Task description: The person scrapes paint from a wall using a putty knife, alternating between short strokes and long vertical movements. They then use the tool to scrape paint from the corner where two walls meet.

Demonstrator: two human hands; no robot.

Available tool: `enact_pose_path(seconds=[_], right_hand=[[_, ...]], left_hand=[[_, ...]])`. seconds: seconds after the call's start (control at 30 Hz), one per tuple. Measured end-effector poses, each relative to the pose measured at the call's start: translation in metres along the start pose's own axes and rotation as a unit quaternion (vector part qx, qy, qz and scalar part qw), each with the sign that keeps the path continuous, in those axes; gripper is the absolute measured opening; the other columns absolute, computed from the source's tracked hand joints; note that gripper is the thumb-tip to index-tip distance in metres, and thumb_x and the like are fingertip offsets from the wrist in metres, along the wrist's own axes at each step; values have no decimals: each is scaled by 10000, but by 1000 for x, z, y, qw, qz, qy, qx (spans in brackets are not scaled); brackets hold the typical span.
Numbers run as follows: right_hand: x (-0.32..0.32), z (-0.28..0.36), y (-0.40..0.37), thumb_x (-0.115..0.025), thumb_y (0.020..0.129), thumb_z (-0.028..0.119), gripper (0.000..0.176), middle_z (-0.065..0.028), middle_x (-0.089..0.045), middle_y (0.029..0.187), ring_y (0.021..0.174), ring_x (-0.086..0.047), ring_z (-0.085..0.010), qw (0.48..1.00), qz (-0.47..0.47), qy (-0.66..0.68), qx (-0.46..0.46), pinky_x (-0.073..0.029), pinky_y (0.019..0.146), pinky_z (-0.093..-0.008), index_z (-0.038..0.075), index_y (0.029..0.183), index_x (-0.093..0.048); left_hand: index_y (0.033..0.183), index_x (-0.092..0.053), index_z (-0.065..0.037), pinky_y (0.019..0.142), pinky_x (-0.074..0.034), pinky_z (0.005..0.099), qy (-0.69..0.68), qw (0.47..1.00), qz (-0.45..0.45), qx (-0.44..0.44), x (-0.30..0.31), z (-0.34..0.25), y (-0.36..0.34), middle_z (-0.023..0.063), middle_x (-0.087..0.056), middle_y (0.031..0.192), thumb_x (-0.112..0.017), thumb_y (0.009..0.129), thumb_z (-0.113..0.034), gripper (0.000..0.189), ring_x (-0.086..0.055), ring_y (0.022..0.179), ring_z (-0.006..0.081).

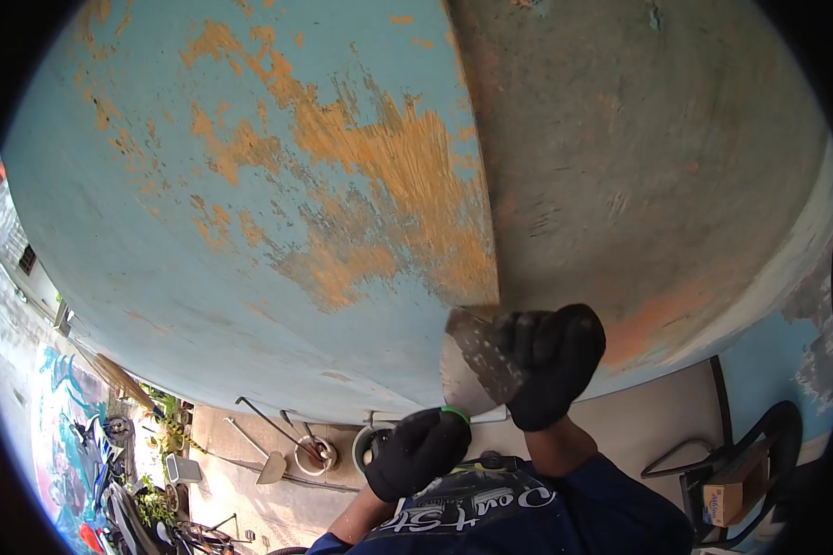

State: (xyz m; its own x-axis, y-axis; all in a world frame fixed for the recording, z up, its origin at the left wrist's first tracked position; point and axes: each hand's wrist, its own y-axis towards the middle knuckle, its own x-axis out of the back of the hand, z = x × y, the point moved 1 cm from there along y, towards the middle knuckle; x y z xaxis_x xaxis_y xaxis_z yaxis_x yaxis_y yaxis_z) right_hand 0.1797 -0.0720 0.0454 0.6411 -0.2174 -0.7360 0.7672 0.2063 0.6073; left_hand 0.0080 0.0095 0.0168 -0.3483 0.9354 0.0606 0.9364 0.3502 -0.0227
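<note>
Both my hands wear black gloves in front of a wall with blue paint (250, 324) and ochre bare patches (370, 139). My right hand (555, 356) is closed, with its fingers at the right side of a wide grey metal blade (465, 370) spotted with pale residue. My left hand (419, 451) is closed on something with a green edge (454, 413), just below the blade; the rest of it is hidden in the glove. The blade's top reaches the bottom of the ochre patch, by the edge of the grey-brown wall section (657, 185).
Below the wall at left stand a bucket with tools (316, 454) and a long-handled tool (270, 467). Motorcycles (111, 490) and plants are at far left. A cardboard box (736, 490) sits in a black frame at lower right.
</note>
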Motion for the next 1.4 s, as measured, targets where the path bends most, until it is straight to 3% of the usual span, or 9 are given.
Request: enact_pose_path(seconds=[0.07,0.2,0.27,0.37,0.63,0.83,0.9,0.93,1.4], right_hand=[[-14,-7,18,-344,1047,321,427,12,-280,523,423,-277,-134,999,44,16,2,-327,508,-340,128,667,-371],[-27,-5,30,-330,1051,300,395,22,-278,527,440,-288,-133,995,97,-2,16,-326,509,-337,134,697,-384],[-17,-1,21,-327,1052,295,388,18,-278,528,445,-292,-132,992,119,-22,19,-331,516,-338,130,705,-386],[8,4,-15,-332,1052,287,384,8,-296,530,448,-303,-134,995,12,-95,-22,-349,543,-349,123,709,-385],[-12,-8,15,-327,1045,334,429,-3,-320,529,449,-300,-137,998,53,24,-22,-347,563,-356,127,673,-383],[-32,-3,29,-320,1033,392,474,1,-327,534,446,-285,-136,995,90,-32,-25,-332,561,-343,137,636,-370],[-25,4,20,-324,1032,391,473,0,-331,535,448,-289,-136,990,132,-43,-18,-331,558,-346,134,638,-372],[-19,8,5,-332,1029,402,479,-1,-333,534,463,-305,-138,995,100,-23,-17,-335,569,-350,134,634,-372],[-13,3,7,-381,1038,326,396,14,-283,522,463,-306,-130,998,52,-40,-20,-332,528,-362,130,694,-396]], left_hand=[[952,-629,18,616,-462,253,-84,995,-13,46,3,-3,8,36,-636,771,-514,997,-200,251,-579,689,91],[981,-624,13,612,-461,244,121,991,-18,-57,16,0,7,29,-640,788,-519,999,-213,250,-573,679,86],[1001,-620,8,606,-455,237,-119,991,-22,53,4,-3,2,29,-640,795,-522,999,-212,241,-576,679,87],[1012,-625,2,573,-434,230,-133,984,16,121,-3,22,-8,10,-626,773,-520,1001,-227,252,-554,646,70],[899,-634,9,562,-428,243,-11,998,-41,-39,-4,-7,5,29,-615,737,-495,1002,-200,271,-539,613,74],[911,-642,13,580,-461,261,-56,998,-30,-11,17,-3,4,66,-639,747,-555,959,-168,206,-602,656,110],[953,-653,20,600,-477,264,92,989,-115,-15,8,8,-12,78,-649,772,-585,944,-197,227,-612,670,115],[998,-660,19,627,-489,268,7,995,-45,85,6,-14,-12,84,-660,816,-605,936,-211,244,-617,704,123],[1037,-622,13,592,-446,218,-74,994,-60,49,-2,10,-7,15,-639,790,-540,985,-193,229,-567,674,62]])
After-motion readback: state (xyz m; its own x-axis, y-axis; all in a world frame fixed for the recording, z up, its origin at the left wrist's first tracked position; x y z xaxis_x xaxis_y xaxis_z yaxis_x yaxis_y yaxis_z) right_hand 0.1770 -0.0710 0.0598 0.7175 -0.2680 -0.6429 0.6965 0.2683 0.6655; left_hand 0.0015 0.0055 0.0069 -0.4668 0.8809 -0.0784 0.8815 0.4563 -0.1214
